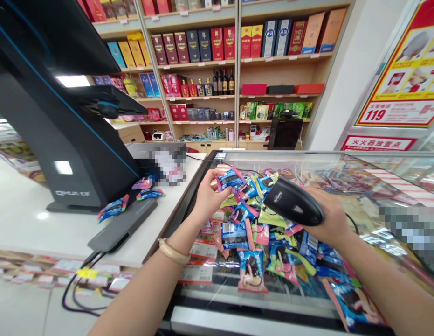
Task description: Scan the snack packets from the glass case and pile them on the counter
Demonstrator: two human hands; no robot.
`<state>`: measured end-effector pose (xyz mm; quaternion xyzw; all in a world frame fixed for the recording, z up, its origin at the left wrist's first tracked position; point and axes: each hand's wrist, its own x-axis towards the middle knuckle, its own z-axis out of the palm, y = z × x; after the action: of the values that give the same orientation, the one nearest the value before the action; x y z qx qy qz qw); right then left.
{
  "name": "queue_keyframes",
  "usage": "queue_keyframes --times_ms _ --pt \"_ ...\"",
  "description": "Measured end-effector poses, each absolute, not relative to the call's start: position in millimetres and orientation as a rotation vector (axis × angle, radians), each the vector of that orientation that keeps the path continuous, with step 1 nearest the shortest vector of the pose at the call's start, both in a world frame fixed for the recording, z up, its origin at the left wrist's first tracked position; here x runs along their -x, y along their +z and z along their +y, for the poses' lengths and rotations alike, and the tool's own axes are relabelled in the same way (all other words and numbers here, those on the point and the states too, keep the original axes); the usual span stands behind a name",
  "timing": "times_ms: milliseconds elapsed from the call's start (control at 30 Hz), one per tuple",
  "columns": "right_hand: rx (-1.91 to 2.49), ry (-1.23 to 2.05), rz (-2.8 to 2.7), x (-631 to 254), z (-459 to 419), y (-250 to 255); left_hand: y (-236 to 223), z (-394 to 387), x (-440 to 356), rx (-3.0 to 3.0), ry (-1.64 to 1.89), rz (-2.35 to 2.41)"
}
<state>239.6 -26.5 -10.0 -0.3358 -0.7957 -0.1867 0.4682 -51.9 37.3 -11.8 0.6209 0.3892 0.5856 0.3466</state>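
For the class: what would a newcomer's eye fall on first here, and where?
Probably the heap of colourful packets spread across the glass-topped case, mid-picture. Above it, the right hand grips a black scanner and the left hand pinches one blue packet. At the left, a large dark terminal stands on a white counter.

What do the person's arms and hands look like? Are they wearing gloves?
No gloves: the left hand and right hand are bare. No sleeves show either. A pale cream, ribbed, round band circles the left wrist; none shows on the right.
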Motion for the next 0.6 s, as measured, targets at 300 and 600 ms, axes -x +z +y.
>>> queue_keyframes --times_ms 300,600 --pt "0.854 -0.458 -1.952 -239.8 -26.3 -12.5 -9.2 45.1 56.4 -1.252 1.722 1.020" --pt "0.874 -0.461 -1.982 -236.1 -29.9 -8.5 -13.2 36.5 52.2 -1.965 1.765 1.185"
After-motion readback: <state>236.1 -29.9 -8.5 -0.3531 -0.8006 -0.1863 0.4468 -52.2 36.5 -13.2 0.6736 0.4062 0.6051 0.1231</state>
